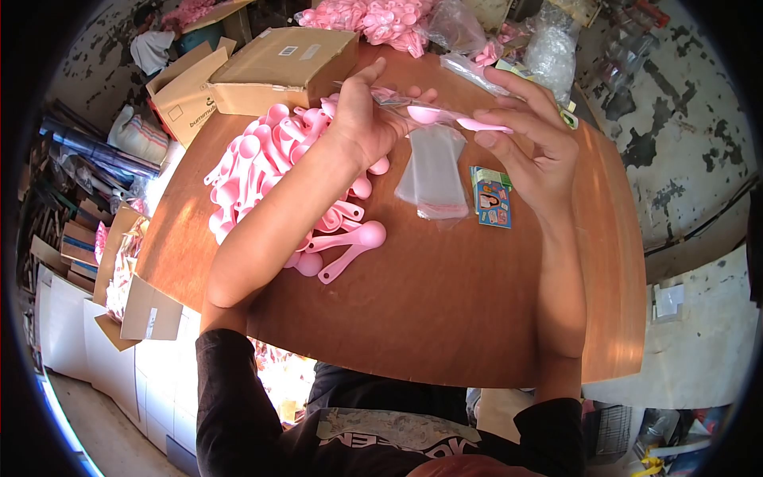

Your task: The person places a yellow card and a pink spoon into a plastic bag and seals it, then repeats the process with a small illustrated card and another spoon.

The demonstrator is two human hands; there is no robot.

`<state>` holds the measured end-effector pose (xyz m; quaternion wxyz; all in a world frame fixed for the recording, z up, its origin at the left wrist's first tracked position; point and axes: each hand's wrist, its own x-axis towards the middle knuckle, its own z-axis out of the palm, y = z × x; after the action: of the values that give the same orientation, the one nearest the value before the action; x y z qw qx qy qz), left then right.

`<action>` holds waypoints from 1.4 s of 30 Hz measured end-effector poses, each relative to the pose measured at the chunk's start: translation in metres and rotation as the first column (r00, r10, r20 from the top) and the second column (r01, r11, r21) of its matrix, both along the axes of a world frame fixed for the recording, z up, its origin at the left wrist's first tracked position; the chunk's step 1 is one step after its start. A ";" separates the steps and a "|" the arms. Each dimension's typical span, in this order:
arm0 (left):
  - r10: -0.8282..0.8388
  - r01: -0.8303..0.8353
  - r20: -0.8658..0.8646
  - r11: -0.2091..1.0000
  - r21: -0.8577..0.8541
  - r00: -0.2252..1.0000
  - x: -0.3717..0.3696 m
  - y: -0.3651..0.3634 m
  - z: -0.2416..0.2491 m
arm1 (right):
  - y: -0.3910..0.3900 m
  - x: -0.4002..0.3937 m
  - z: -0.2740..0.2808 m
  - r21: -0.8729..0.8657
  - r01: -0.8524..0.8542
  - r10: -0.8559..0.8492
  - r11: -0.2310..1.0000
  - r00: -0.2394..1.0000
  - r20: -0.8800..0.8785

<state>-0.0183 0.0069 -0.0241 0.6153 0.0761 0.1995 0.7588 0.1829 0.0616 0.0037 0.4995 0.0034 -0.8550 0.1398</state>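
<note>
Above the far part of the table, my right hand (528, 135) pinches the handle of a pink measuring spoon (424, 114) between thumb and fingers. The spoon's round bowl points toward my left hand (373, 119). That hand is turned palm up, its fingers partly hidden, and holds a clear plastic bag (389, 98) that overlaps the spoon's bowl. Below the hands lies a stack of clear plastic bags (433, 175). Beside it, to the right, is a small pile of colourful printed cards (493, 199). A large heap of pink measuring spoons (254, 163) spreads under and left of my left forearm.
A closed cardboard box (282, 71) stands at the table's back left, with an open carton (187, 91) beside it. More pink spoons in plastic (373, 20) lie at the far edge. Another open carton (143, 306) stands left of the wooden table (413, 310).
</note>
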 end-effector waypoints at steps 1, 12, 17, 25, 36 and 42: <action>0.000 0.000 0.000 1.000 0.000 1.000 0.001 0.000 -0.001 | 0.000 -0.001 -0.001 0.000 0.000 0.000 1.000 1.000 0.000; -0.085 0.101 -0.308 0.994 0.039 0.948 0.022 -0.010 0.002 | -0.005 -0.006 -0.005 -0.078 -0.088 0.092 0.993 0.995 0.046; -0.127 0.117 -0.316 0.992 -0.053 0.940 0.022 -0.012 0.003 | -0.020 0.017 0.018 -0.210 0.035 -0.017 0.977 0.996 0.087; 0.426 -0.486 -0.634 0.869 0.090 0.645 0.024 -0.010 -0.001 | -0.007 0.023 0.031 -0.496 0.114 0.018 0.861 0.967 0.253; 0.232 0.244 -0.906 0.912 0.329 0.353 0.043 -0.020 -0.003 | -0.007 0.017 0.015 -0.614 -0.019 0.096 0.789 0.991 0.093; 0.259 0.137 -0.953 0.950 0.280 0.155 0.048 -0.034 0.008 | -0.007 0.018 0.016 -0.154 0.151 -0.139 0.976 0.987 0.085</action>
<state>0.0301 -0.0271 -0.0159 0.2861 0.6345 0.4351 0.5712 0.2011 0.0542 0.0194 0.4751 -0.1044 -0.8568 0.1712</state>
